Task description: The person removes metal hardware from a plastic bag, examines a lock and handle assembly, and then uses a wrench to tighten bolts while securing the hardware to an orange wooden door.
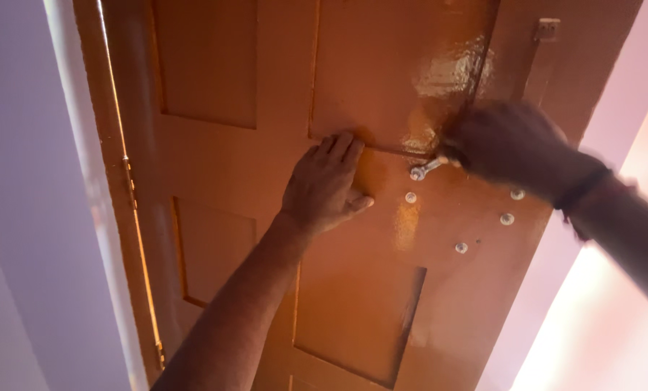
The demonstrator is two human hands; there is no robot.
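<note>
The left hand [324, 185] lies open and flat against the brown panelled door [215, 80], fingers spread just left of the wet, glossy patch [447, 72]. The right hand [512, 145] is closed round a small metal-ended tool [427, 169] (blurred, probably a brush) at the panel's lower edge. Only the upper right panel gleams as if coated; the other panels and the part around the silver screw heads [507, 218] look dull.

Hands on a panelled door

The left hand [326, 187] is lying flat on the door [215, 152], at nine o'clock from the metal tool [427, 169]; the right hand [516, 148] is gripping that tool from three o'clock, with bolts [507, 219] sitting at five o'clock.
</note>
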